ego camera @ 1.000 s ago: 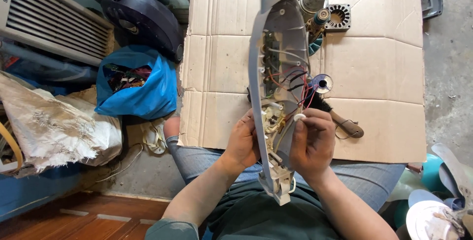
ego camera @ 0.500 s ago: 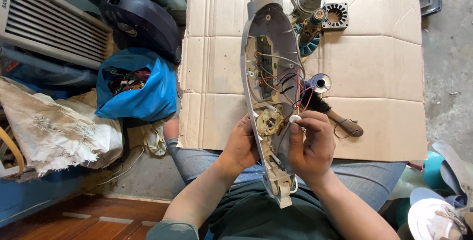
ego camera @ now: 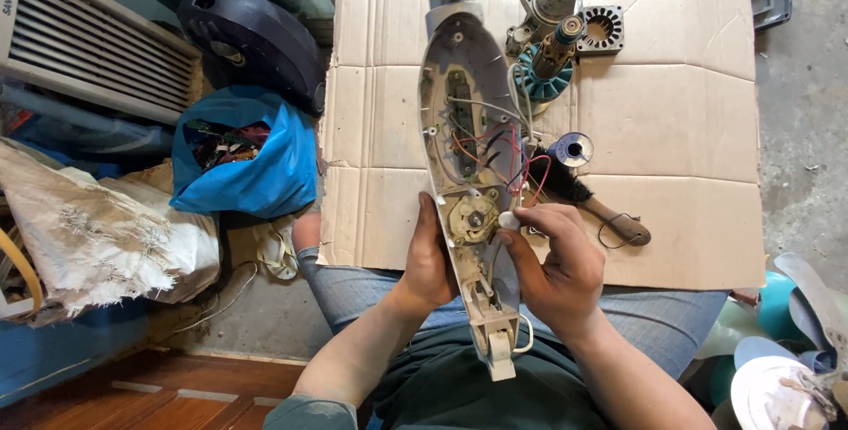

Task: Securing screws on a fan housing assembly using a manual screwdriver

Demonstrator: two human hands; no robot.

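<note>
Head view: a long grey plastic housing (ego camera: 464, 174), most likely the base shell of a fan, lies opened with its inside facing up, its far end on a flattened sheet of cardboard (ego camera: 671, 147) and its near end over the person's lap. The left hand (ego camera: 430, 262) clasps the housing's left edge, fingers wrapped closed around the shell to steady it. The right hand (ego camera: 552, 267) rests at the right edge, its thumb and forefinger pinched shut on a small white knob-like piece (ego camera: 509, 219) just beside the round cream-coloured switch mechanism (ego camera: 473, 216) in the shell.

As a judgement, the stripping-down looks well advanced. The cover is already off, and red, white and black wires (ego camera: 508, 161) hang loose out of the shell. A motor rotor with its teal winding (ego camera: 543, 64) and a square stator frame (ego camera: 601, 30) lie apart on the cardboard. The switch mechanism and a circuit strip are still seated in the housing, so the inner parts remain to be dealt with.

A wooden-handled brush (ego camera: 601, 209) and a small spool (ego camera: 572, 149) lie right of the housing. A blue plastic bag (ego camera: 243, 161) sits on the floor to the left.
</note>
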